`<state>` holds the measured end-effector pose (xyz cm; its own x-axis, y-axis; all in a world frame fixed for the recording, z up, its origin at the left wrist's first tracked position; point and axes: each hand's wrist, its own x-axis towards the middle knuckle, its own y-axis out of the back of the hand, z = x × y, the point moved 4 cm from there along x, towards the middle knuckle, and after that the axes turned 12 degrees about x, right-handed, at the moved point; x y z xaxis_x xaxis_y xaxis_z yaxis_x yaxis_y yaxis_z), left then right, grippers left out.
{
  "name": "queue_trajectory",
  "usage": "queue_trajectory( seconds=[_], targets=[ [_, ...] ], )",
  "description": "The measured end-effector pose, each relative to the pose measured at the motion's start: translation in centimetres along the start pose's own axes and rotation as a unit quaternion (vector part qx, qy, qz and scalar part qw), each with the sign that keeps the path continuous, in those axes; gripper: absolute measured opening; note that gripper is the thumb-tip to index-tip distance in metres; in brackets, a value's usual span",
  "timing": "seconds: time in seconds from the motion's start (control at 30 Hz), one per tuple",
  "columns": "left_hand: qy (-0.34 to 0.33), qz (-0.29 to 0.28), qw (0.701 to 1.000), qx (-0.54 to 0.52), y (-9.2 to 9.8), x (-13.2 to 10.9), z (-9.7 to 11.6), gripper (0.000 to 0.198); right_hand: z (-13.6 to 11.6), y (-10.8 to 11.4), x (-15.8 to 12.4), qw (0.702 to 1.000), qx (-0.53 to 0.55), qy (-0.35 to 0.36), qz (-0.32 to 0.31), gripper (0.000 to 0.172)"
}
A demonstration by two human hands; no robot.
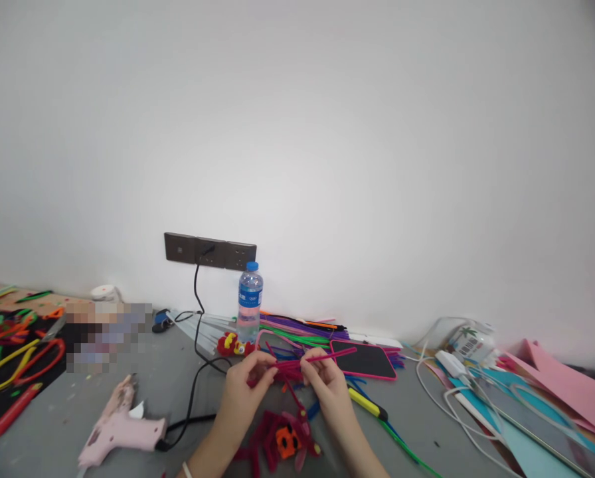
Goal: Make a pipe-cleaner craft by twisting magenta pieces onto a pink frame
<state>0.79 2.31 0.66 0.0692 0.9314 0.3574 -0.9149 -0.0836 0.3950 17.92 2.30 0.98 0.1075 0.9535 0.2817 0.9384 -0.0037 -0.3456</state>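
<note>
Between my two hands runs a magenta pipe cleaner (pixel 342 353), its free end sticking out to the right. My left hand (pixel 248 382) pinches it on the left side, thumb against fingers. On the right, my right hand (pixel 325 378) pinches it near its other end. More magenta strands lie around and behind the fingertips, and I cannot tell which are held. Just below the hands on the table is a dark red pipe-cleaner figure (pixel 272 438) with an orange face patch (pixel 287 441) marked in black.
A pink glue gun (pixel 125 431) lies left, its black cord rising to the wall socket (pixel 210 251). A water bottle (pixel 250 302), a pink-edged phone (pixel 364 359) and pipe cleaners stand or lie behind. Nearby are a yellow cutter (pixel 367 403), scissors (pixel 11 367), white cables (pixel 451 408) and coloured paper (pixel 571 385).
</note>
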Motion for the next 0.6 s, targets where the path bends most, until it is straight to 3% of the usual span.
queue_trajectory(
  seconds=[0.6],
  targets=[
    [-0.083,0.042,0.994,0.052,0.14,0.0,0.14,0.008,0.96,-0.12,-0.08,0.998,0.002,-0.002,-0.059,0.026]
  ],
)
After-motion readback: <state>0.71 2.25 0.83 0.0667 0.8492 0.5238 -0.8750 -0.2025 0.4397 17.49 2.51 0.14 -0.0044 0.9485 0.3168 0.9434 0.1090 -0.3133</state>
